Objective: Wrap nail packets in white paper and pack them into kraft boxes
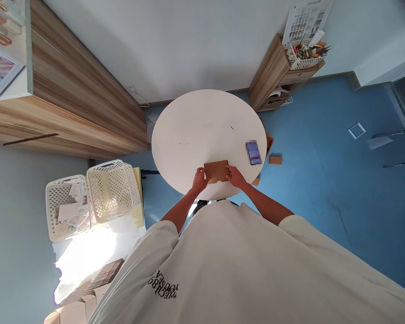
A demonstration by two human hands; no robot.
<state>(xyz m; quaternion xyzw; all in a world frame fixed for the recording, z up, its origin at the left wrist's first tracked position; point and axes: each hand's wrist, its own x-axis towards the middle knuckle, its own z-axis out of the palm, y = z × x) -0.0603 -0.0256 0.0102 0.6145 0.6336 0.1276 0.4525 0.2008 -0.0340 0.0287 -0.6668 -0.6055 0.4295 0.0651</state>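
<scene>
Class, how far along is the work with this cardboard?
Done: no finished item shows on the round table. In hand: the left hand and right hand hold a flat cardboard box at the table's edge. Left: a cardboard piece lies on the floor nearby.
</scene>
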